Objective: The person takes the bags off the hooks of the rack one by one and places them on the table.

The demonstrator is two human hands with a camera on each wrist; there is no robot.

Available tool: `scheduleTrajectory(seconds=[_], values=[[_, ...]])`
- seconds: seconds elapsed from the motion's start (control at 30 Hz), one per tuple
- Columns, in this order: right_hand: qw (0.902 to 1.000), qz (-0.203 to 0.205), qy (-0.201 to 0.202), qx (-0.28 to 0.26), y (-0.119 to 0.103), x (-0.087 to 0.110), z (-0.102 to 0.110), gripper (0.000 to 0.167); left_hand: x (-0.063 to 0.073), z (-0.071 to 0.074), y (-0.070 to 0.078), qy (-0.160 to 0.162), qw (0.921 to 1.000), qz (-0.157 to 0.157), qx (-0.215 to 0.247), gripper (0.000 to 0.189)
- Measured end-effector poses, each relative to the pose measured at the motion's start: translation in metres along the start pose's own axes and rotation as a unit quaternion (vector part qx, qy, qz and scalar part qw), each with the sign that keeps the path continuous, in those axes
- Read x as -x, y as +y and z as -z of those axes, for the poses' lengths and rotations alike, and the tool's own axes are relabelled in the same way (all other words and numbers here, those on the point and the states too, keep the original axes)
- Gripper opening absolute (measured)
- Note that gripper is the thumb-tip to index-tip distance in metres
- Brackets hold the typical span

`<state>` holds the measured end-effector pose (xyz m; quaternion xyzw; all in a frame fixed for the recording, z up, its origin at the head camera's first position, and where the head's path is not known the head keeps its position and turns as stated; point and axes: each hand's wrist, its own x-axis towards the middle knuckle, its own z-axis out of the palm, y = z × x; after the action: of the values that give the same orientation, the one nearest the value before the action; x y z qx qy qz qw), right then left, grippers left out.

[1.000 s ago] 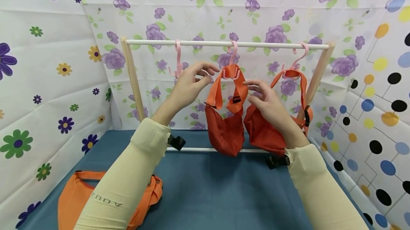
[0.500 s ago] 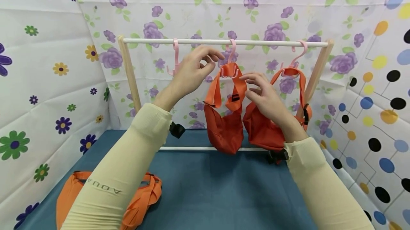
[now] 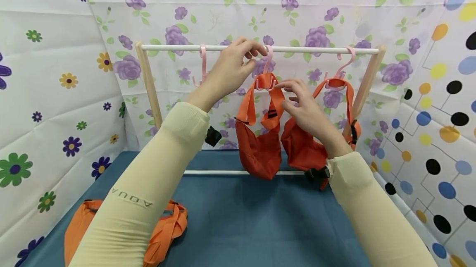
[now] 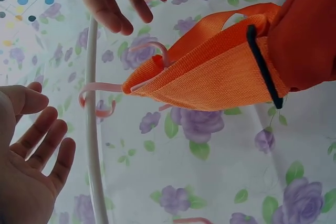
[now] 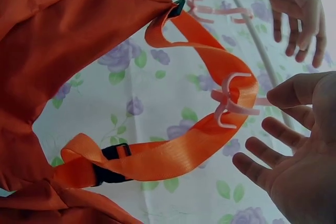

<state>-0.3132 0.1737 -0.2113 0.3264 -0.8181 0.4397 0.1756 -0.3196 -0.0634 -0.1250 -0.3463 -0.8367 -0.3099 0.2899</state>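
Note:
A red-orange strap bag hangs by its orange strap from the middle pink hook on a white rail. My left hand is raised at rail height, just left of that hook, its fingers loosely bent and holding nothing. In the left wrist view a gap shows between the left hand and the rail. Beside the strap's right side is my right hand, relaxed and gripping nothing; whether a fingertip touches the strap or hook is hard to tell.
A second red-orange bag hangs from the right pink hook, partly behind my right hand. The left pink hook carries no bag. An orange bag lies on the blue tabletop, partly under my left sleeve. Wooden posts support the rail.
My left hand has risen and moved right, from beside the strap to the rail near the middle hook. The right hand has risen slightly. The hanging bags stay in place.

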Motion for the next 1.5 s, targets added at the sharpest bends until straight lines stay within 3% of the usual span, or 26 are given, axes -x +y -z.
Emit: scheduleTrajectory(seconds=[0.27,0.5,0.67,0.93,1.27,1.5], values=[[0.9997,-0.016,-0.002,-0.018,0.001,-0.007,-0.001,0.044,-0.018,0.000,0.004,-0.022,0.9973,0.021,-0.067,0.029],[0.9994,-0.021,-0.009,-0.024,-0.001,-0.014,0.003,0.047,-0.033,-0.004,0.006,-0.035,0.9933,0.009,-0.110,0.032],[0.9991,-0.038,-0.015,-0.013,0.000,-0.020,0.005,0.049,-0.046,-0.007,0.008,-0.069,0.9868,0.028,-0.144,0.040],[0.9991,-0.037,-0.020,-0.001,-0.001,-0.028,0.006,0.053,-0.054,-0.013,0.003,-0.094,0.9855,0.035,-0.137,0.043],[0.9978,-0.061,-0.022,0.015,0.010,-0.043,0.004,0.052,-0.057,-0.019,-0.009,-0.110,0.9778,0.073,-0.163,0.042],[0.9974,-0.071,-0.015,0.003,0.020,-0.048,0.002,0.051,-0.059,-0.026,-0.018,-0.077,0.9848,0.058,-0.144,0.041]])
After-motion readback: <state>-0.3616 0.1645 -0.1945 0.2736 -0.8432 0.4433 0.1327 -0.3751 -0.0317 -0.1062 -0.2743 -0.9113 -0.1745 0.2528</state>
